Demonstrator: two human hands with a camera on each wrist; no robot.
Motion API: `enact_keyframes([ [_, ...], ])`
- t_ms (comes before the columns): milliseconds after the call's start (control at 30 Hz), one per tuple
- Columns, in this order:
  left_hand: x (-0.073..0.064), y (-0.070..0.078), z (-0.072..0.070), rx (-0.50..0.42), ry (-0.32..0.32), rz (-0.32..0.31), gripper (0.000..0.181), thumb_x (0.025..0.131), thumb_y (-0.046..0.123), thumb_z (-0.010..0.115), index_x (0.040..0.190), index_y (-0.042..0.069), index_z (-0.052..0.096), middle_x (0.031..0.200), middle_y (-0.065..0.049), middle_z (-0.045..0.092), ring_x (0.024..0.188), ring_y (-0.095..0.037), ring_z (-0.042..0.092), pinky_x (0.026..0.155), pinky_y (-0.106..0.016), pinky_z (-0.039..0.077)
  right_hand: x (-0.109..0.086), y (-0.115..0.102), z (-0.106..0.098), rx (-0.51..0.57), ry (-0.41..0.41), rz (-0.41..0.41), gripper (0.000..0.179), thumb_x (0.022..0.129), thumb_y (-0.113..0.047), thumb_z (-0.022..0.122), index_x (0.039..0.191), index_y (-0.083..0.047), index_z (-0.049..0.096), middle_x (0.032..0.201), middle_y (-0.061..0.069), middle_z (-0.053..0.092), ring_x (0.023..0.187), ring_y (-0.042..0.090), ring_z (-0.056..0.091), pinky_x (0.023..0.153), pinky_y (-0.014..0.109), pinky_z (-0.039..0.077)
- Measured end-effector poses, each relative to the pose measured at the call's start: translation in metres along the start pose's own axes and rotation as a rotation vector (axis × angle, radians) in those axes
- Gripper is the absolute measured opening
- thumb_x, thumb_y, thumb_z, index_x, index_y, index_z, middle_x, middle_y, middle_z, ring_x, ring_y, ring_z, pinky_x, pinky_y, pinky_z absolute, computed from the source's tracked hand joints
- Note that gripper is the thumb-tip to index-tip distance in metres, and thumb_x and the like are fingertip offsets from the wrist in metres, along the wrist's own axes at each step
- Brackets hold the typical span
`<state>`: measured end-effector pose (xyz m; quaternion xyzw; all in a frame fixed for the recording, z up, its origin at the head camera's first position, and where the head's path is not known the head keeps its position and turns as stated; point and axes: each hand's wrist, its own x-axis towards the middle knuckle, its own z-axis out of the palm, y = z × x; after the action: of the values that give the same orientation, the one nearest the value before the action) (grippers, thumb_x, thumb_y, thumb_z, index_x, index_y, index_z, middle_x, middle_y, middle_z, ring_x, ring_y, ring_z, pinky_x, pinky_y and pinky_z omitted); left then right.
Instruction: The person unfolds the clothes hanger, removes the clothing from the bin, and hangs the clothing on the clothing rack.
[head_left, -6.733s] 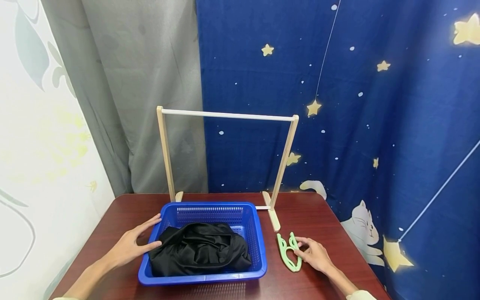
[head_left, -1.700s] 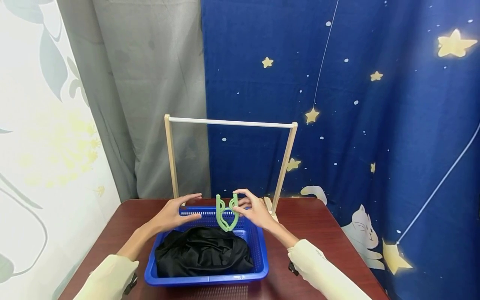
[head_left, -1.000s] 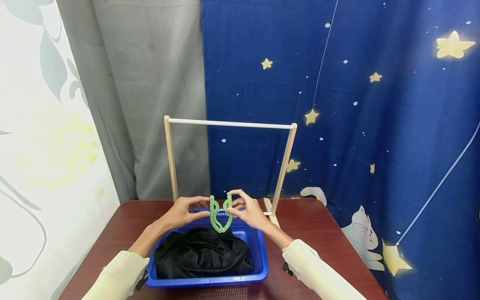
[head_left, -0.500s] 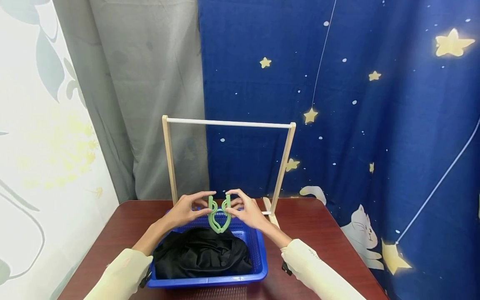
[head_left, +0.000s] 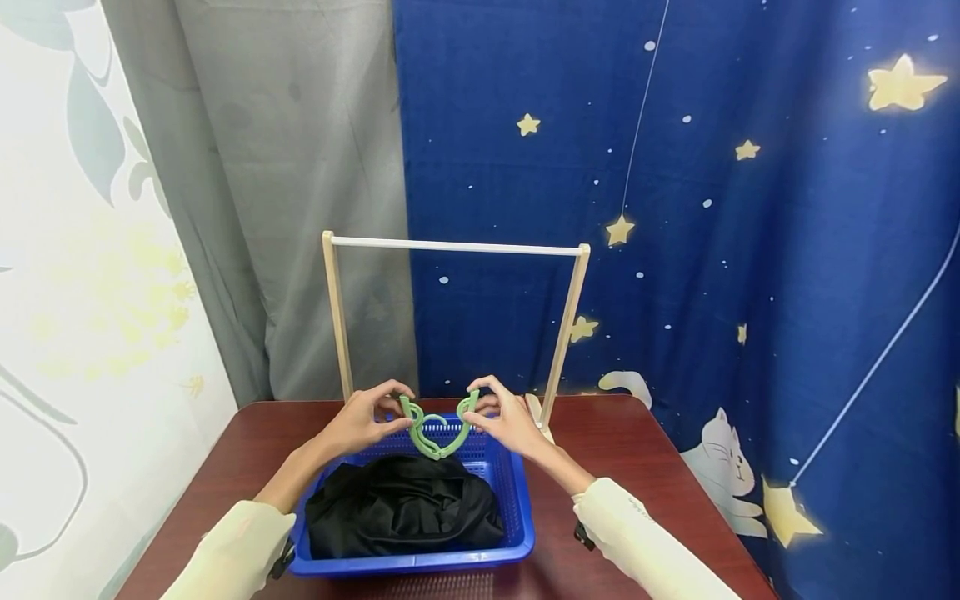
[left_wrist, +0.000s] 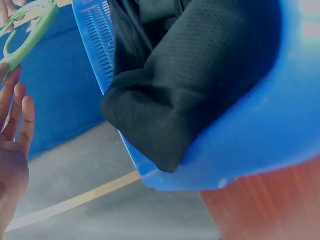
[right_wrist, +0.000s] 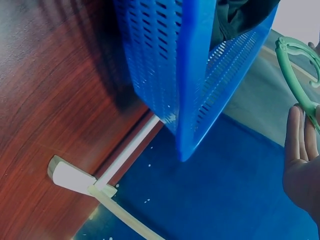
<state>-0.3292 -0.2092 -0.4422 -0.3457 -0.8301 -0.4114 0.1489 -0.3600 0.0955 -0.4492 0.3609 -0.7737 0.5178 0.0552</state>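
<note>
A light green folding clothes hanger point(head_left: 437, 454) is held up over the far part of the blue basket, its hinge down and its two arms spread in a wide V. My left hand point(head_left: 366, 417) pinches one arm's end between thumb and fingers, and my right hand point(head_left: 512, 421) pinches the other. The curved hook shows between the arms. Below lies a bunched black cloth point(head_left: 405, 508) inside the blue plastic basket point(head_left: 412, 564). In the right wrist view the hanger point(right_wrist: 292, 80) rises from the fingertips; the left wrist view catches one green arm point(left_wrist: 37, 37) at its upper left.
Behind the basket stands a wooden rack with a white crossbar point(head_left: 457, 246); its right foot point(right_wrist: 72, 177) rests on the table beyond the basket's far right corner. The dark red table point(head_left: 600, 500) extends to both sides. Grey and blue curtains point(head_left: 487, 333) hang behind.
The hanger went from the table right of the basket to above it in my right hand. My left hand left the basket rim and took the other arm; the arms have since swung apart.
</note>
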Motion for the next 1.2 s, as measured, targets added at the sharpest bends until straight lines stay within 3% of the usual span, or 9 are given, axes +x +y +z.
enact_keyframes([
  [233,-0.006,-0.001,-0.005,-0.019,-0.017,-0.058,0.031,0.091,0.013,0.082,0.116,0.018,0.064,0.092,0.006,0.079,0.081,-0.011,0.073,0.068,-0.031,0.058,-0.002,0.004,-0.003,-0.013,0.004,0.013,0.033,0.095,-0.009,0.077,0.119,-0.011,0.055,0.09,0.008,0.078,0.068,0.013,0.07,0.065,0.04,0.06],
  [467,-0.011,-0.001,-0.009,-0.037,-0.003,-0.07,0.029,0.091,0.011,0.082,0.113,0.015,0.063,0.093,0.008,0.079,0.084,-0.015,0.075,0.074,-0.035,0.06,-0.006,0.005,-0.009,0.031,0.02,0.052,0.03,0.094,-0.006,0.077,0.115,-0.006,0.055,0.094,0.014,0.077,0.075,0.013,0.073,0.069,0.049,0.061],
  [700,-0.013,-0.002,-0.011,-0.044,0.012,-0.058,0.029,0.091,0.01,0.082,0.112,0.013,0.062,0.092,0.005,0.079,0.084,-0.019,0.075,0.075,-0.041,0.06,-0.013,0.004,-0.016,-0.049,0.052,0.009,0.029,0.091,-0.008,0.081,0.108,-0.005,0.058,0.088,0.01,0.078,0.067,0.013,0.071,0.064,0.047,0.06],
  [1067,-0.014,-0.002,-0.012,-0.078,0.037,-0.056,0.029,0.091,0.01,0.082,0.111,0.014,0.061,0.089,0.006,0.078,0.083,-0.012,0.075,0.076,-0.039,0.061,-0.023,0.007,-0.028,-0.027,0.02,0.091,0.025,0.093,-0.015,0.08,0.115,-0.014,0.069,0.099,0.006,0.079,0.079,0.015,0.074,0.073,0.053,0.06],
  [1200,-0.016,-0.002,-0.012,-0.095,0.044,-0.066,0.029,0.09,0.009,0.082,0.11,0.013,0.061,0.091,0.001,0.079,0.086,-0.014,0.076,0.077,-0.04,0.061,-0.025,0.008,-0.031,-0.094,0.017,0.094,0.024,0.093,-0.018,0.081,0.116,-0.018,0.074,0.099,0.002,0.079,0.079,0.014,0.075,0.072,0.042,0.061],
])
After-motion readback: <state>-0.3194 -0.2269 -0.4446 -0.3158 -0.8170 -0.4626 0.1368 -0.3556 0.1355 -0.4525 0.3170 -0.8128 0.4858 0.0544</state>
